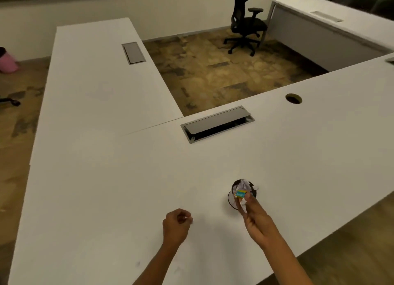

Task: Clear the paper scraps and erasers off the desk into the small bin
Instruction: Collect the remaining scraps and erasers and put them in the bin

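Note:
A small black mesh bin (232,196) stands on the white desk (132,178), with crumpled white paper (244,185) showing inside it. My right hand (254,215) reaches over the bin's near rim and pinches an eraser in a blue, yellow and green sleeve (241,194), with a bit of white paper under the fingers. My left hand (177,226) hovers over the desk to the left of the bin, fingers curled round a small white scrap (187,218).
A grey cable flap (217,123) lies open in the desk beyond the bin, and a round cable hole (293,98) sits to its right. A black office chair (245,24) stands on the carpet. A pink bin (7,60) is on the floor far left.

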`<action>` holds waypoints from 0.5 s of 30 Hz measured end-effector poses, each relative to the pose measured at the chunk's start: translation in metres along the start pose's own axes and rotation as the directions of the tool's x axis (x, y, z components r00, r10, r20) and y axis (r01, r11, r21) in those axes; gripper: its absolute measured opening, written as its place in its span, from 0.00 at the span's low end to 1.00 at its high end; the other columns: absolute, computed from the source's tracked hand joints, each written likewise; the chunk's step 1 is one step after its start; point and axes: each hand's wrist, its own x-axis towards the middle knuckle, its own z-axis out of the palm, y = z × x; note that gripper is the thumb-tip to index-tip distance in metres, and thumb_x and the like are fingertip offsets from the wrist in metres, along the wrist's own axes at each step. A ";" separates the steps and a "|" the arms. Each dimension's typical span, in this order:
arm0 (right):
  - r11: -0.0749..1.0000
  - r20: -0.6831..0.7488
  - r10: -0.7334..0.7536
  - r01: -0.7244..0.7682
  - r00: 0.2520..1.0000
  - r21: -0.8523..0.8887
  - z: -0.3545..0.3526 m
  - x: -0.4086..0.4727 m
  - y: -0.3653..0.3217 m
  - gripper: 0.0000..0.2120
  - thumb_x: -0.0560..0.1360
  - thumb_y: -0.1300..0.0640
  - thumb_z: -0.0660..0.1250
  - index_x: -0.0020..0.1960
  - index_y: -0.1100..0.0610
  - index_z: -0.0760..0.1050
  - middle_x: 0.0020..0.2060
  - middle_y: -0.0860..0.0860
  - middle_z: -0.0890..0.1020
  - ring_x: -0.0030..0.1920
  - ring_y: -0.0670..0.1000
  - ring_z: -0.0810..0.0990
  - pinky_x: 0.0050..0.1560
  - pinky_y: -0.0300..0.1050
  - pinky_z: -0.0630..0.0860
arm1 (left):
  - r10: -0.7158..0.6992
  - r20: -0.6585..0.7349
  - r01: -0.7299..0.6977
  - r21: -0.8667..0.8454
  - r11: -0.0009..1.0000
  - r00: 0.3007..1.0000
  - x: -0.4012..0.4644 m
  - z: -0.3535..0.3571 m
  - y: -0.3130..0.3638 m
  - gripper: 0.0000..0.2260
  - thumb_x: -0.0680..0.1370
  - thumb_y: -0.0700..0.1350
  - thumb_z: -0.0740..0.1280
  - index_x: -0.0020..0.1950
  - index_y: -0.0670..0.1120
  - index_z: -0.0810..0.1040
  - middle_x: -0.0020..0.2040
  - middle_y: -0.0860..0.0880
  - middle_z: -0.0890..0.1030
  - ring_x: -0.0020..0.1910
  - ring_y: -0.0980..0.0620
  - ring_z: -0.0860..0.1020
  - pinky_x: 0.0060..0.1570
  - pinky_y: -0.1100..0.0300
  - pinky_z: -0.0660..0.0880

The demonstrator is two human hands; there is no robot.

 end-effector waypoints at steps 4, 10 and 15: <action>0.955 -0.060 -0.188 0.168 0.980 -0.246 -0.011 0.021 -0.038 0.14 0.75 0.62 0.69 0.60 0.59 0.79 0.55 0.53 0.84 0.51 0.46 0.84 0.45 0.37 0.82 | 0.037 0.089 -0.028 -0.104 0.994 0.995 0.004 0.059 0.055 0.06 0.70 0.35 0.71 0.39 0.45 0.82 0.35 0.45 0.85 0.32 0.55 0.81 0.34 0.62 0.75; 0.601 0.037 -0.474 0.353 0.880 -0.717 -0.017 0.045 -0.053 0.09 0.71 0.58 0.75 0.50 0.49 0.84 0.48 0.46 0.87 0.50 0.43 0.84 0.49 0.37 0.79 | 0.011 0.116 0.009 -0.176 0.984 0.993 0.013 0.127 0.102 0.03 0.71 0.36 0.71 0.41 0.43 0.83 0.37 0.41 0.85 0.34 0.47 0.83 0.39 0.57 0.82; 0.302 0.197 -0.542 0.408 0.817 -0.862 -0.018 0.057 -0.052 0.09 0.71 0.56 0.75 0.51 0.49 0.83 0.51 0.40 0.83 0.52 0.38 0.82 0.49 0.25 0.76 | -0.039 0.101 0.057 -0.182 0.982 0.994 0.021 0.149 0.109 0.09 0.78 0.45 0.66 0.42 0.46 0.84 0.38 0.45 0.86 0.36 0.48 0.85 0.44 0.51 0.83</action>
